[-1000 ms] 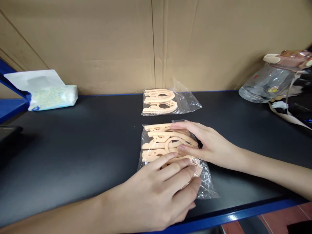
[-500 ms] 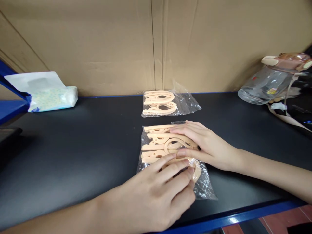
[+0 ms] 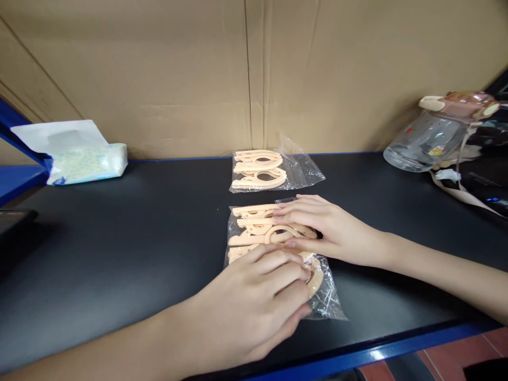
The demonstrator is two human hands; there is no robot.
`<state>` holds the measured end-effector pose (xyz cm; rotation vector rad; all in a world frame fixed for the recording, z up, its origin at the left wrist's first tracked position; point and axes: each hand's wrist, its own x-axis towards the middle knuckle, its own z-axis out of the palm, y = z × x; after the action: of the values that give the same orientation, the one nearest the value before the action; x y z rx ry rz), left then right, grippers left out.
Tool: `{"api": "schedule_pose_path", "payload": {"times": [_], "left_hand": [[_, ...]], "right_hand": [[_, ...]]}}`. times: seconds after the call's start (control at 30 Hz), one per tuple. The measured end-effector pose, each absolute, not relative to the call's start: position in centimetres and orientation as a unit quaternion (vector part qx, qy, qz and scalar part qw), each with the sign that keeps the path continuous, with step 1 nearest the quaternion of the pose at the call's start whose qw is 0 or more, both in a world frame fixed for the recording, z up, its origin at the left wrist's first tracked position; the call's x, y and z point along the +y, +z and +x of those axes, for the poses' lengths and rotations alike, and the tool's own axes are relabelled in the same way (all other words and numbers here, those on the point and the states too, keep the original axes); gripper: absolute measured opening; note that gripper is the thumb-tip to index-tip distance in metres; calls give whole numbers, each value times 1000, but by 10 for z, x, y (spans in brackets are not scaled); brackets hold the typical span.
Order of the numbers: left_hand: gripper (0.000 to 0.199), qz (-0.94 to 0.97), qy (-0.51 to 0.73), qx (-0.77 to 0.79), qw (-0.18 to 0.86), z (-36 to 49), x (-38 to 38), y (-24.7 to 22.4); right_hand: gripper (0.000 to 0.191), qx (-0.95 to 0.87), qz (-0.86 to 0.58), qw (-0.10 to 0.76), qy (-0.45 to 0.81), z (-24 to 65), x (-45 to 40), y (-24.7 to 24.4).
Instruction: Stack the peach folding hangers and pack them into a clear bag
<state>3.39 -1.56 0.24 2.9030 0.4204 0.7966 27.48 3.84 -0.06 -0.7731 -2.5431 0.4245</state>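
Observation:
Just in front of me lies a clear plastic bag (image 3: 329, 301) with several peach-coloured folding hangers (image 3: 254, 225) stacked inside. My left hand (image 3: 254, 301) reaches over the near part of the bag, its fingers curled down on the plastic and the lower hangers. Much of that part is covered by it, so its exact grip is partly hidden. From the right, my right hand (image 3: 333, 227) rests across the right ends of the upper hangers. Its fingers are stretched out and the thumb is spread below them. Behind, a second clear bag of similar hangers (image 3: 260, 169) lies untouched.
A black table (image 3: 119, 254) with a blue front edge (image 3: 381, 353) stands against a cardboard wall (image 3: 159, 69). At the back left lies a tissue pack (image 3: 87, 164). On the right, a clear bottle (image 3: 428, 140) with a pinkish lid and strap leans beside dark items.
My left hand has shifted slightly left, its fingers more bent and closer together over the bag. My right hand stays on the upper hangers. The view has moved slightly.

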Motion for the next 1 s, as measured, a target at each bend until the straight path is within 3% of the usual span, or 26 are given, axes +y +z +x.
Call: {"api": "schedule_pose_path", "payload": {"times": [0.2,0.3,0.57,0.7,0.87,1.0], "left_hand": [[18,969,212,122,-24,40,-6,7],[15,969,193,154,-3,42,-8,8],[73,943,171,276,76,40,-12,-3],[76,944,157,280,79,36,-5,-6],[76,944,171,275,68,33,-6,-19],[86,942,169,284,58,31,-7,-28]], "right_hand": [[43,-922,-313,161,163,273,37,10],[41,-925,-307,151,168,275,41,9],[44,-928,-285,185,156,277,49,2],[44,-919,-294,214,156,284,59,7],[38,-848,-423,318,24,318,116,5],[41,-835,-465,289,62,343,161,-8]]}}
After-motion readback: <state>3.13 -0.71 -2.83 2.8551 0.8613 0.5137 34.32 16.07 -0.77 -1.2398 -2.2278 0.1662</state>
